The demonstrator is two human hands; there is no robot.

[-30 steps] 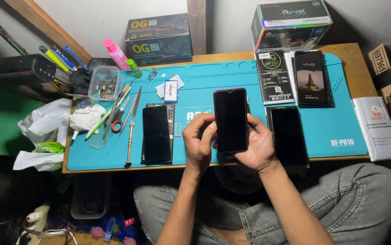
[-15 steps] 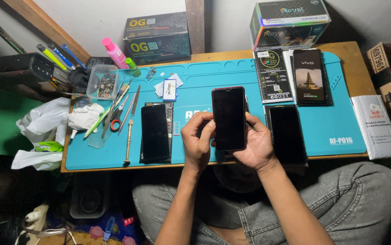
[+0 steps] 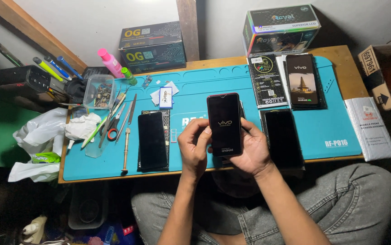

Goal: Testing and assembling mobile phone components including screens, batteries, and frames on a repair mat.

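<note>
Here, phone held upright above teal mat, screen lit. Left hand fingers pinching its left edge, right hand cradling beneath. Best gripped by edges, off the glass.

I'm seeing the phone at the centre of the frame now showing a white logo on its screen, which was blank black a moment earlier. I'm finding it sitting slightly lower in my hands.
</note>
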